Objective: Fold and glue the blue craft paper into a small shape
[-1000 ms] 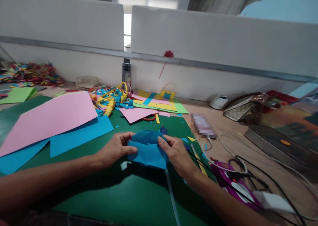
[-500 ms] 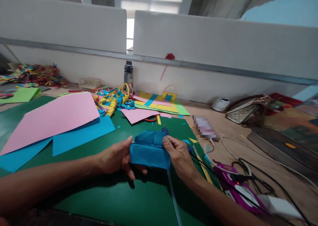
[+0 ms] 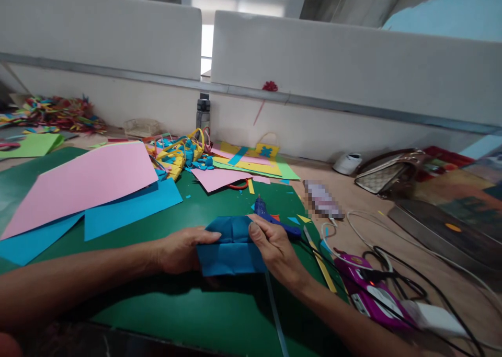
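A folded blue paper piece (image 3: 232,257), boxy with creased flaps, is held between both hands above the green board (image 3: 157,304). My left hand (image 3: 184,250) grips its left end, thumb on top and the other fingers hidden beneath. At the right end, my right hand (image 3: 274,244) pinches it with the thumb on the upper face. A thin pale strip (image 3: 275,310) hangs down near its right corner; where it attaches is hidden. Just behind the right hand lies a blue glue gun (image 3: 261,208), its body partly covered by that hand.
Pink paper (image 3: 90,187) and blue sheets (image 3: 133,210) lie at left. Behind are woven paper baskets (image 3: 178,158), red-handled scissors (image 3: 239,185) and a bottle (image 3: 203,114). To the right are a cutter (image 3: 321,263), a phone (image 3: 323,199), a purple power strip (image 3: 366,294) with cables, and a handbag (image 3: 386,176).
My left hand has closed its thumb onto the paper piece, where its fingers were spread before. The piece has come slightly lower and left, showing more of the glue gun.
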Available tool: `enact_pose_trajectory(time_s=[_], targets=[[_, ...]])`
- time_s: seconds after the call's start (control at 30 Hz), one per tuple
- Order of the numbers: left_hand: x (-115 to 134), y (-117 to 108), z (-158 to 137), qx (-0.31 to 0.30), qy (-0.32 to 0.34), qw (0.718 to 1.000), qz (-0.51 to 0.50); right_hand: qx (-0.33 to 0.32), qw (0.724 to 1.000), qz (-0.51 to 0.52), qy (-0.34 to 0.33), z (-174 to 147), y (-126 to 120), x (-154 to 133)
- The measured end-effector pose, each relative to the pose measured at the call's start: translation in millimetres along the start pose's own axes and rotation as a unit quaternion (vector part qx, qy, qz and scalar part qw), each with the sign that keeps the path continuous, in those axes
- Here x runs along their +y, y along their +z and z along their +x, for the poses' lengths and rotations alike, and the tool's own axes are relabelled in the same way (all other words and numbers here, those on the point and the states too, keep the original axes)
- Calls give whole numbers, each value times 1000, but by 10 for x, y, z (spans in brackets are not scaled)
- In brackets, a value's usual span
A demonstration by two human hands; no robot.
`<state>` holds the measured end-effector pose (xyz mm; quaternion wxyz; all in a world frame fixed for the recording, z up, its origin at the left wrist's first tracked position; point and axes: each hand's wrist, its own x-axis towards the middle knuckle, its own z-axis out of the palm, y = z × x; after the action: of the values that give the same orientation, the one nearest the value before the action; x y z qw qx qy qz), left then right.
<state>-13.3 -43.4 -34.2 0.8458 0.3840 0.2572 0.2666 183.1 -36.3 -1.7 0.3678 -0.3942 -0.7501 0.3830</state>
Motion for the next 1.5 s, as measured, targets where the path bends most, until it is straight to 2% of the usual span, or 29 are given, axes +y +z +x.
enact_pose_trajectory(time_s=[0.2, 0.4, 0.5, 0.57, 0.7, 0.9, 1.0, 1.3, 1.5], targets=[[-20, 15, 39, 45, 53, 997, -25, 13, 999, -22, 27, 2, 18, 76], [-8, -22, 55, 109, 107, 988, -28, 76, 996, 19, 51, 3, 16, 89], [0, -51, 55, 112, 113, 987, -18, 120, 992, 36, 25, -8, 12, 87], [3, -65, 51, 112, 113, 987, -13, 130, 991, 3, -13, -27, 6, 83], [19, -53, 41, 121, 113, 986, -16, 112, 989, -74, -68, -61, -2, 70], [71, -65, 52, 140, 112, 983, -28, 124, 992, -19, 7, -25, -18, 81], [84, -106, 65, 143, 115, 982, -35, 110, 993, 13, 44, 6, -27, 89], [129, -129, 68, 159, 106, 981, -44, 38, 996, 61, 47, 20, -21, 53], [181, -176, 61, 188, 93, 977, -35, 22, 992, 87, 90, 15, 3, 43]])
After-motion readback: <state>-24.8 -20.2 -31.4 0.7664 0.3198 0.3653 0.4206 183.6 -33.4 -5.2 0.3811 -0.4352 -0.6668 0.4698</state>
